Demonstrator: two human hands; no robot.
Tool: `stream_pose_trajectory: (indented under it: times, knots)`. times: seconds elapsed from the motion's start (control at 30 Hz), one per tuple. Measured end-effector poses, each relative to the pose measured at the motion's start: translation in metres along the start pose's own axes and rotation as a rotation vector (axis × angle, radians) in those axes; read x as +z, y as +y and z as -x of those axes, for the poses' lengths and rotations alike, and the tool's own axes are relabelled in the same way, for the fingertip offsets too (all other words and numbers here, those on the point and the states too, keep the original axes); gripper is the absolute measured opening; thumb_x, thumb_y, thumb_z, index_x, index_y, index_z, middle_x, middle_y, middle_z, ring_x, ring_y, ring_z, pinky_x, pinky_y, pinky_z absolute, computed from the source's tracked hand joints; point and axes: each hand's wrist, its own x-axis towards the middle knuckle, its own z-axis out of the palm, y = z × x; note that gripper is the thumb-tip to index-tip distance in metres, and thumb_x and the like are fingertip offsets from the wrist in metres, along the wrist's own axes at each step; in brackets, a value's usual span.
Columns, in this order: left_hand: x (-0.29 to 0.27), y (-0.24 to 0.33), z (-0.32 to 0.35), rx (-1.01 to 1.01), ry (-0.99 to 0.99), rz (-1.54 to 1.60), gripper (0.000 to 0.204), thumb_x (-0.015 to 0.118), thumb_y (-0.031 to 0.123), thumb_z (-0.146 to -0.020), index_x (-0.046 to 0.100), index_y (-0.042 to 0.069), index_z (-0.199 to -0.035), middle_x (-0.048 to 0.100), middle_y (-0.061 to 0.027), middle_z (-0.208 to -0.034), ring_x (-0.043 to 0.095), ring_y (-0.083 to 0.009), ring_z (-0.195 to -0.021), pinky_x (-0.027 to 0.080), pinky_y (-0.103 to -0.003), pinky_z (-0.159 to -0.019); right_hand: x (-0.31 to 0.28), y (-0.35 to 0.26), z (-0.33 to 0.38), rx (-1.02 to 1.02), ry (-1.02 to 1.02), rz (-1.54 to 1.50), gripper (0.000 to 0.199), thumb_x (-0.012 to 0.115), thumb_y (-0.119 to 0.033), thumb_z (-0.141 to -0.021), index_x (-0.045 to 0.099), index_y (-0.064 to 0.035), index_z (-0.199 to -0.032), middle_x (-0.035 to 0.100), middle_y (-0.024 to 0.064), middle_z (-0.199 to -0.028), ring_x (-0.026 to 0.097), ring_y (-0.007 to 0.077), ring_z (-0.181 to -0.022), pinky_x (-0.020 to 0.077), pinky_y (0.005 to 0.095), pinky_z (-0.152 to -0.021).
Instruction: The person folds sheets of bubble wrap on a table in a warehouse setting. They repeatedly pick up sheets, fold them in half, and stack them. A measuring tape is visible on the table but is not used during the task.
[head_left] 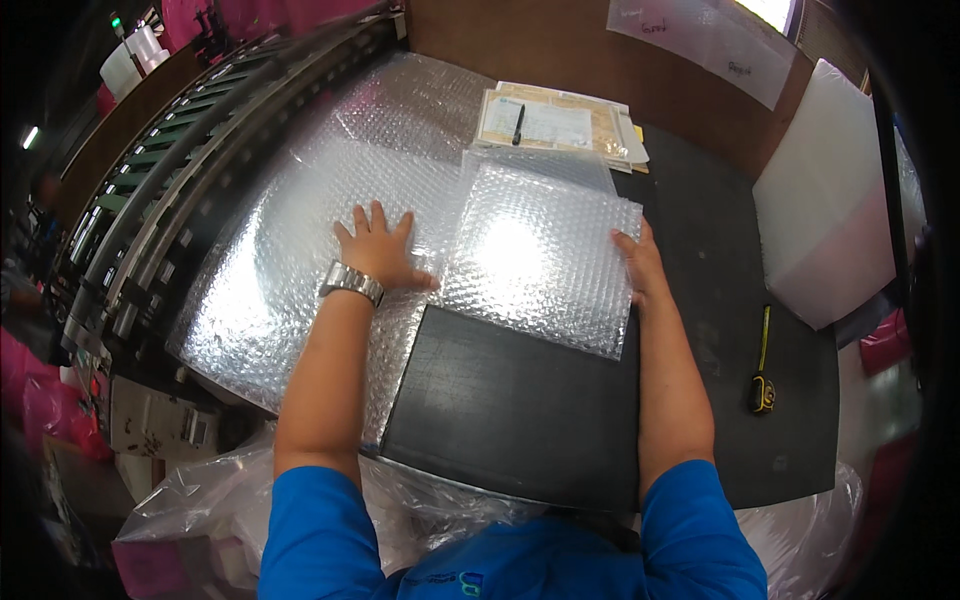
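Observation:
A rectangular piece of clear bubble wrap [560, 290] lies at the middle of the dark table, glare bright on its surface. My right hand [645, 262] grips its right edge, thumb on top and the other fingers partly hidden at the side. To the left, a large bubble wrap sheet [270, 250] spreads over the table. My left hand [383, 252], with a metal watch [352, 282] on the wrist, rests flat on that sheet, fingers spread. Its thumb reaches the left edge of the smaller piece. Another clear layer [590, 170] shows behind the smaller piece.
Papers [545, 120] with a black pen [519, 125] lie at the back. A yellow-black tape measure [763, 395], partly drawn out, sits on the right of the dark table [520, 400]. A roller conveyor [170, 170] runs along the left; a brown partition [530, 45] closes the back.

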Motion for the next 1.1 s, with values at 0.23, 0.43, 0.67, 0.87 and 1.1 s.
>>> stream_pose_trajectory:
  times: [0.23,0.43,0.67,0.87,1.1]
  knots:
    - [0.007,0.009,0.004,0.082,0.088,-0.044,0.082,0.064,0.057,-0.062,0.033,0.022,-0.13,0.031,-0.0177,-0.131,0.027,-0.0364,-0.122,0.025,-0.053,-0.095,-0.008,0.001,0.0,-0.037,0.015,0.015,0.064,0.058,-0.005,-0.074,0.024,-0.0038,-0.128,0.049,0.0159,-0.108,0.054,0.0227,-0.089,0.0462,0.0344,-0.074]
    - [0.022,0.025,-0.005,0.099,0.326,0.012,0.044,0.058,0.043,-0.073,0.052,0.019,-0.109,0.05,-0.0077,-0.108,0.045,-0.0272,-0.105,0.034,-0.048,-0.083,-0.022,0.003,0.009,-0.046,0.073,0.062,0.066,0.058,0.001,-0.072,0.023,-0.0025,-0.128,0.049,0.0165,-0.108,0.052,0.0234,-0.092,0.0462,0.0344,-0.075]
    - [0.04,0.035,-0.001,0.108,0.556,0.156,0.018,0.045,0.024,-0.083,0.057,0.01,-0.085,0.057,-0.0105,-0.088,0.055,-0.0302,-0.084,0.042,-0.044,-0.068,-0.081,-0.019,0.079,0.028,0.05,0.177,0.069,0.058,0.003,-0.073,0.021,-0.0007,-0.131,0.047,0.0171,-0.114,0.05,0.0227,-0.1,0.0429,0.0329,-0.083]
    - [0.027,0.058,0.039,0.198,0.777,0.745,0.016,0.049,0.019,-0.079,0.057,0.006,-0.084,0.056,-0.0142,-0.091,0.054,-0.0338,-0.08,0.043,-0.043,-0.067,-0.108,-0.01,0.108,-0.006,-0.007,0.071,0.069,0.061,-0.005,-0.075,0.022,-0.003,-0.131,0.046,0.0156,-0.116,0.048,0.0225,-0.103,0.0397,0.0321,-0.087]
    - [0.014,0.185,0.107,0.707,0.408,0.423,0.026,0.058,0.03,-0.075,0.057,0.01,-0.091,0.053,-0.0141,-0.109,0.051,-0.0265,-0.099,0.037,-0.046,-0.081,-0.097,-0.016,0.109,0.083,-0.151,-0.365,0.074,0.064,-0.015,-0.076,0.018,-0.0031,-0.133,0.045,0.0179,-0.117,0.046,0.0227,-0.106,0.0409,0.0312,-0.086]
